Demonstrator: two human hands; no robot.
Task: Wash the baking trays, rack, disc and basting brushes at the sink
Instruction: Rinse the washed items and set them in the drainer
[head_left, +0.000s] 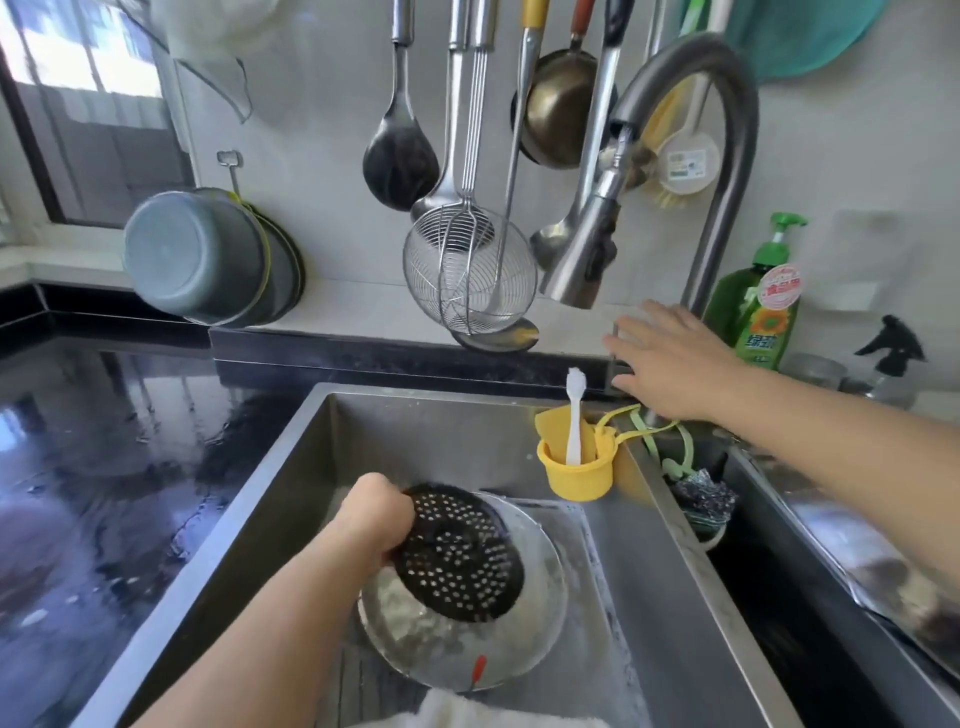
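Over the steel sink (291, 467), a left hand (376, 519) grips a black perforated round disc (457, 556) above a round metal tray (467, 639), while the right hand (670, 364), fingers spread, reaches toward the curved faucet (722, 171)'s base, best opened gently to limit splashing.

Left grip (382, 519) curled, right (670, 358) seemingly spread.

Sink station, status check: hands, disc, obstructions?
Left hand grips perforated disc over the sink. Right hand open, reaching by faucet. No water visible. Nothing blocking.
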